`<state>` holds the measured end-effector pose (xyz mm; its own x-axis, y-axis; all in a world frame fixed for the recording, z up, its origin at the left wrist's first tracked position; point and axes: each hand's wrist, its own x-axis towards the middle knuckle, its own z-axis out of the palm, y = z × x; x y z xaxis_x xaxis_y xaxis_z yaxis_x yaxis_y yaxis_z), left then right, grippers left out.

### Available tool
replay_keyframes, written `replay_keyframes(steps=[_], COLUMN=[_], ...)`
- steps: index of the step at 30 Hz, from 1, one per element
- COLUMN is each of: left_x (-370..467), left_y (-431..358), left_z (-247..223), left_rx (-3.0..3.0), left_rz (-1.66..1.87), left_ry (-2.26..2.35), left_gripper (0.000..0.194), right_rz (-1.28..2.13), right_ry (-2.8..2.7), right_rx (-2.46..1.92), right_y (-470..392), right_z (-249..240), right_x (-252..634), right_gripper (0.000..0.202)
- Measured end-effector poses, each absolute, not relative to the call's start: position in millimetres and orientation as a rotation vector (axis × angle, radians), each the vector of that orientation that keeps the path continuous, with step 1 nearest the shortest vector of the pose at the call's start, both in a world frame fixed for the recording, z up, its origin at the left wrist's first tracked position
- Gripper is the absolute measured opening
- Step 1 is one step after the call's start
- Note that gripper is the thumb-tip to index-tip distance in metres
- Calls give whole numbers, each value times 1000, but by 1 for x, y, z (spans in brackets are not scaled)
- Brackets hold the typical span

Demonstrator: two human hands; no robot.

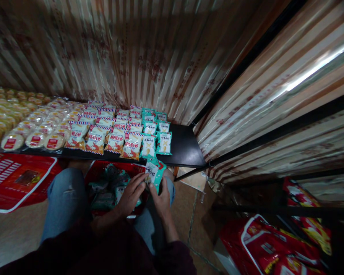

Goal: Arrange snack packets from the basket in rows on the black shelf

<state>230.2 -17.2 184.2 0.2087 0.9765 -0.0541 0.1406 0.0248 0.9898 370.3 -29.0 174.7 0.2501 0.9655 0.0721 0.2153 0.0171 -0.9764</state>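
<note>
Between my two hands is a teal snack packet (156, 170) with a white label, held above my lap just in front of the shelf edge. My left hand (132, 191) pinches its lower left side, while my right hand (161, 196) grips the lower right with the thumb on its front. Below and to the left, a red basket (88, 171) holds several more teal packets (103, 196). Matching teal packets (164, 143) stand in two columns on the black shelf (186, 147), just beyond my hands.
Left of the teal packets stand rows of white and orange snack bags (132, 145), then round wrapped cakes (54, 141). A red bag (17, 179) lies below the shelf at left. Black metal bars (235, 152) and red packages (275, 244) are at right. A striped curtain (117, 49) hangs behind.
</note>
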Motion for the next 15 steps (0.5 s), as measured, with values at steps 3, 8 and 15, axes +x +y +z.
replay_keyframes(steps=[3, 8, 15], left_x=[229, 232, 245], left_y=[-15, -14, -7], left_z=[185, 187, 187], left_rx=[1523, 1551, 1589], left_rz=[950, 907, 838], left_ry=[1189, 1151, 1046], left_gripper=[43, 46, 53], right_rz=[933, 1006, 1034], right_ry=[-1156, -987, -855], right_rx=[-1410, -1408, -1374], right_y=[-27, -21, -11], right_z=[176, 174, 169], right_x=[375, 385, 400], right_gripper=[45, 42, 53])
